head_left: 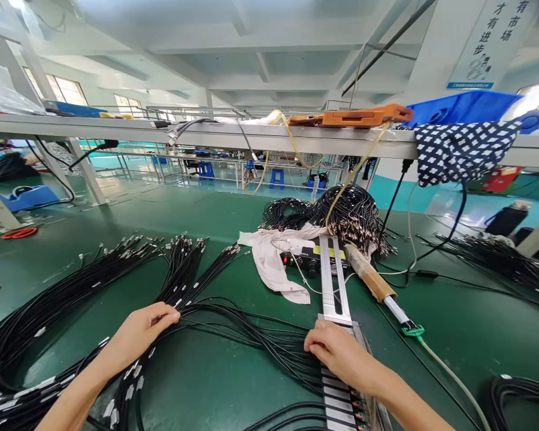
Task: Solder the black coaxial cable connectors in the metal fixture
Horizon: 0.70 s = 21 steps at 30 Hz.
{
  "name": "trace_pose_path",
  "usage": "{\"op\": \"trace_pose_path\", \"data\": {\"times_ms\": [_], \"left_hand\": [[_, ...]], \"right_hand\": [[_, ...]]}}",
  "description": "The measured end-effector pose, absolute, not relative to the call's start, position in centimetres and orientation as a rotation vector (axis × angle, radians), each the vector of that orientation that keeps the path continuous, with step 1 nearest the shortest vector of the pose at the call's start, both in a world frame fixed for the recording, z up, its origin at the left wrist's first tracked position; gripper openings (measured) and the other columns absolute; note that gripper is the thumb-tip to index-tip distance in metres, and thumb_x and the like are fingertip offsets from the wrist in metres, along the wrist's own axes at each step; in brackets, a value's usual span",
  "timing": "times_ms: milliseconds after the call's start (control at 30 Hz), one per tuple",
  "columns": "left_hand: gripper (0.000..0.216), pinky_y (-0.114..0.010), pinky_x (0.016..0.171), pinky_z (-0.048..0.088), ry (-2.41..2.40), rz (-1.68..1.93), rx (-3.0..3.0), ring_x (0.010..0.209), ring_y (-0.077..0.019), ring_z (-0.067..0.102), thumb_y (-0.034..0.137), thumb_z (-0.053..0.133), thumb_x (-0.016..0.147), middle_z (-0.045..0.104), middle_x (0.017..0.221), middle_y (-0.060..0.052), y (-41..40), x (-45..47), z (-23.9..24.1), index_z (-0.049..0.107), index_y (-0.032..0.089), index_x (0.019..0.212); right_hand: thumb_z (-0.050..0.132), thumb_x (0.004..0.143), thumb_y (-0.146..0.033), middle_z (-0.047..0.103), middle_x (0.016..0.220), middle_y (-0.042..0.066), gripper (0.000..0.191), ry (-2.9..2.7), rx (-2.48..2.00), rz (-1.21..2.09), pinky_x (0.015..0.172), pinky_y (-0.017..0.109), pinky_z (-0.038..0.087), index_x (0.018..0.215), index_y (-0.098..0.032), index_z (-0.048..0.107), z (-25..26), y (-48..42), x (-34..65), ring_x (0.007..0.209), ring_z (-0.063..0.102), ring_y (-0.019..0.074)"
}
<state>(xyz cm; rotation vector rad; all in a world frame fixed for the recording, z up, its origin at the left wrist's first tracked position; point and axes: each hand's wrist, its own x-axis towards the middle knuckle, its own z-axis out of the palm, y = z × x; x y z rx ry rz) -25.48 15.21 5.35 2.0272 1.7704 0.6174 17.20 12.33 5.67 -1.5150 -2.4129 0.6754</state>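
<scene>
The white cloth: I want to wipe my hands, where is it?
In the head view, the white cloth lies crumpled on the green table, centre, left of the metal rail, partly over a black box.

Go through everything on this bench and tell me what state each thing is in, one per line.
Left hand: resting on the cable bundle, fingers curled.
Right hand: pressing cables onto the metal jig.
Cable bundle: fanned out, loose.
Cable coil: wound, heaped.
White cloth: crumpled.
Soldering iron: lying flat, unheld.

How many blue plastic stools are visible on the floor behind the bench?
2: one blue stool left of centre under the far tables, another blue stool to its right. More may be hidden behind the shelf.
</scene>
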Motion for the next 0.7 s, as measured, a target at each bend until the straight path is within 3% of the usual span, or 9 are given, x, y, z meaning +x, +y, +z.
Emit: {"op": "trace_pose_path", "data": {"times_ms": [200,367,533,700], "left_hand": [[0.043,-0.027,0.076,0.041,1.703,0.706,1.959,0.083,-0.0226,0.058,0.063,0.049,0.089,0.064,0.083,0.002,15.0,-25.8,4.9,0.065,0.024,0.08],[0.04,-0.028,0.08,0.042,1.712,0.696,1.937,0.085,-0.0234,0.059,0.063,0.052,0.087,0.066,0.081,0.005,15.2,-26.2,4.5,0.067,0.027,0.077],[0.055,-0.027,0.078,0.042,1.751,0.654,1.933,0.084,-0.0238,0.06,0.08,0.047,0.08,0.066,0.079,0.007,15.9,-26.6,3.8,0.068,0.031,0.074],[0.073,-0.027,0.076,0.048,1.875,0.644,1.965,0.081,-0.0239,0.064,0.097,0.034,0.066,0.07,0.077,0.008,16.4,-27.3,4.2,0.07,0.034,0.071]], "right_hand": [[0.05,0.091,-0.004,0.063,0.097,0.013,0.025,-2.48,-1.581,0.633,0.08,0.035,0.04,0.09,-0.015,0.073,5.4,11.7,16.5,0.097,0.056,0.0282],[0.062,0.085,-0.004,0.061,0.076,0.0,0.019,-2.409,-1.592,0.882,0.068,0.027,0.042,0.072,-0.017,0.065,6.0,13.4,17.2,0.076,0.059,0.0173],[0.066,0.094,-0.022,0.06,0.072,-0.005,0.019,-2.294,-1.606,1.11,0.063,0.028,0.049,0.077,-0.016,0.061,6.4,15.1,17.2,0.065,0.06,0.0142],[0.073,0.087,-0.019,0.063,0.073,-0.004,0.014,-2.265,-1.586,1.084,0.068,0.03,0.05,0.077,-0.016,0.064,7.5,15.3,16.9,0.071,0.062,0.0162]]}}
